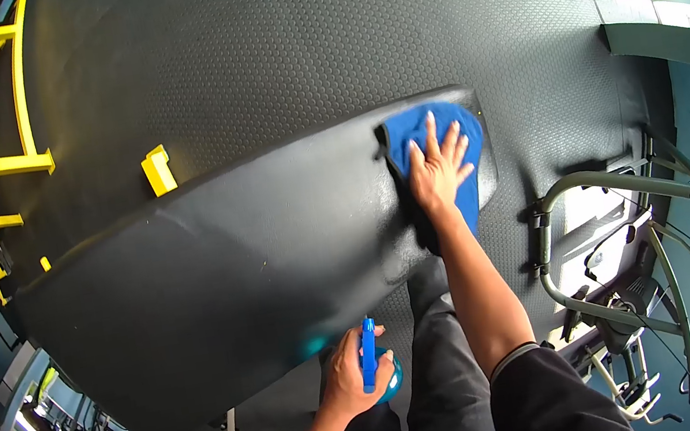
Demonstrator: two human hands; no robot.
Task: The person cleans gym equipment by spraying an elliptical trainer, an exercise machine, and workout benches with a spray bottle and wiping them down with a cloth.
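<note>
My right hand (pixel 438 168) lies flat with spread fingers on a folded blue cloth (pixel 467 199), pressing it against the right end of a black padded bench (pixel 221 279). Bright glare falls on the bench surface near the cloth. Below the bench's near edge, my left hand (pixel 353 373) is wrapped round a spray bottle (pixel 370 356) with a blue trigger head. Part of its teal body shows beside my fingers; the rest is hidden by the hand. The nozzle end points toward the bench.
Yellow metal frames (pixel 23 161) stand at the upper left, and a yellow bracket (pixel 159 170) sits just beyond the bench. Grey tubular gym equipment (pixel 627 191) is close on the right. Dark textured rubber flooring (pixel 291 36) surrounds the bench. My legs (pixel 443 361) are near its close edge.
</note>
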